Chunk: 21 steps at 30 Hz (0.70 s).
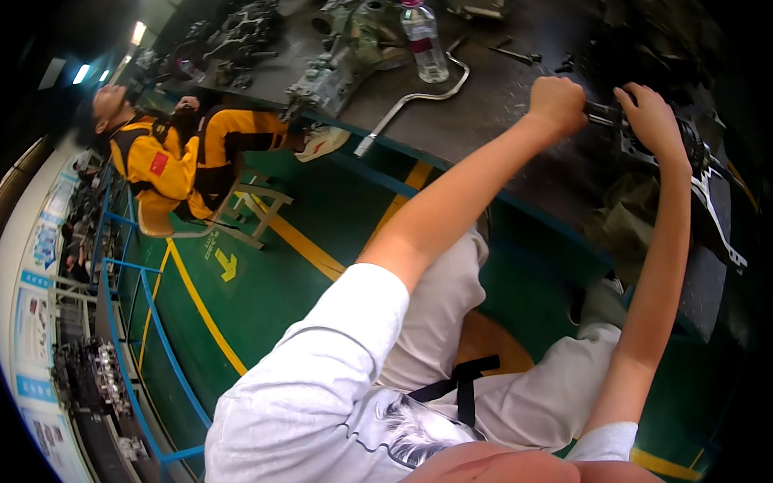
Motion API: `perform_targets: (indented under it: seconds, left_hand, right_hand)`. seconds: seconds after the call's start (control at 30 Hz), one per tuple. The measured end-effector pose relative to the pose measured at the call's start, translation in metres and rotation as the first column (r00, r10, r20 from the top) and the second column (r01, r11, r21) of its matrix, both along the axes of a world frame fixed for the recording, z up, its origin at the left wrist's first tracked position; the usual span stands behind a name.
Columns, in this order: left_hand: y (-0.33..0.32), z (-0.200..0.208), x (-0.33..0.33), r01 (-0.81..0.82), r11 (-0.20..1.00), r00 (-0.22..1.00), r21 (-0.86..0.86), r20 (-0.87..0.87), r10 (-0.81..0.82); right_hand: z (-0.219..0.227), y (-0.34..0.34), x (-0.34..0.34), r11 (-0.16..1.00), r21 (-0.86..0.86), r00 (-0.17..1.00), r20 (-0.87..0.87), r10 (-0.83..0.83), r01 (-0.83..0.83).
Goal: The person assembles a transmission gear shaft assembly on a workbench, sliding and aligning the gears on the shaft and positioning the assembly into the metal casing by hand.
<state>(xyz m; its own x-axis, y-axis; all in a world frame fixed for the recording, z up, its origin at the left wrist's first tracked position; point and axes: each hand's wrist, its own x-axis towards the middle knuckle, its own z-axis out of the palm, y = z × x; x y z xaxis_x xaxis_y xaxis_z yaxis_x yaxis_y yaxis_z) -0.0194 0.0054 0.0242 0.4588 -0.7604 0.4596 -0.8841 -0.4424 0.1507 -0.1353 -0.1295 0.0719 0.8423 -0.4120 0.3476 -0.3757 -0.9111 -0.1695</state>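
My left hand (559,106) is closed in a fist round one end of a dark metal shaft (603,113) over the workbench. Just right of it, my right hand (655,123) lies over the same metal assembly, its fingers bent round the part beside the shaft. What looks like ribbed or toothed metal (698,148) shows past the right wrist; most of the assembly is hidden by that hand and dark shadow. To the left of my fist lies a cranked steel speed wrench (411,97) on the bench.
A clear bottle with a pink cap (424,40) stands behind the wrench. Metal castings (326,82) crowd the far left of the bench (475,102). A light metal bracket or gasket (716,213) juts out at right. A person in orange and black (167,164) sits at left.
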Motion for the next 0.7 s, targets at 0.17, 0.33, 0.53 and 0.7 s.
perform_targets:
  seconds: [0.17,0.33,0.53,0.7]
  left_hand:
    - [-0.004,-0.007,0.003,0.002,1.0,0.998,0.003,-0.056,-0.002]
    - [-0.01,-0.018,0.003,0.026,0.976,0.999,-0.216,0.039,-0.017]
    - [-0.008,-0.025,0.004,0.051,0.952,0.997,-0.302,0.065,-0.032]
    - [-0.01,-0.027,0.002,0.055,0.951,0.997,-0.306,0.068,-0.036]
  right_hand:
    - [-0.001,0.002,-0.005,0.999,0.047,0.999,0.033,0.025,-0.026]
    - [0.0,-0.007,-0.006,0.997,0.059,0.998,0.05,0.044,-0.047]
    - [0.014,0.009,-0.014,0.999,0.041,0.998,-0.061,0.02,-0.017]
    - [0.017,0.012,-0.02,1.0,-0.01,0.998,-0.056,-0.007,0.007]
